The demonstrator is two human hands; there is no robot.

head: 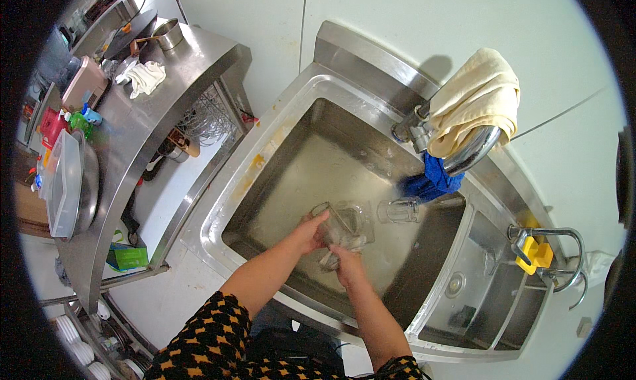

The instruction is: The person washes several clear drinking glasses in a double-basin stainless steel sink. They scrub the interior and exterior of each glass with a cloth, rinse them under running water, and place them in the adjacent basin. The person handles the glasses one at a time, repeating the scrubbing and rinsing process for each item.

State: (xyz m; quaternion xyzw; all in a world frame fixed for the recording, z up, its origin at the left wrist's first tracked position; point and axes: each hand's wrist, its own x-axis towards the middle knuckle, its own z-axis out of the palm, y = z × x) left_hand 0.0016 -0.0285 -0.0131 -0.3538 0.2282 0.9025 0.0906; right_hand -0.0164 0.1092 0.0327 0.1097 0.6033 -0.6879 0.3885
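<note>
Over the large stainless steel sink [298,169], which holds cloudy water, my left hand [314,233] grips a clear glass vessel [332,221] by its side. My right hand [348,265] is closed on a wet, light cloth [330,260] at the lower end of that glass. Just beyond them, a clear square container [365,221] sits in the water, partly hidden by the held glass. A ribbed clear glass [397,211] lies on its side to the right of it, near the blue cloth.
A cream cloth [474,96] drapes over the big faucet [472,151], with a blue cloth [437,178] hanging below. On the right is a smaller sink basin [454,285] with a curved tap [576,246] and yellow holder [535,256]. A steel counter [144,126] stands left.
</note>
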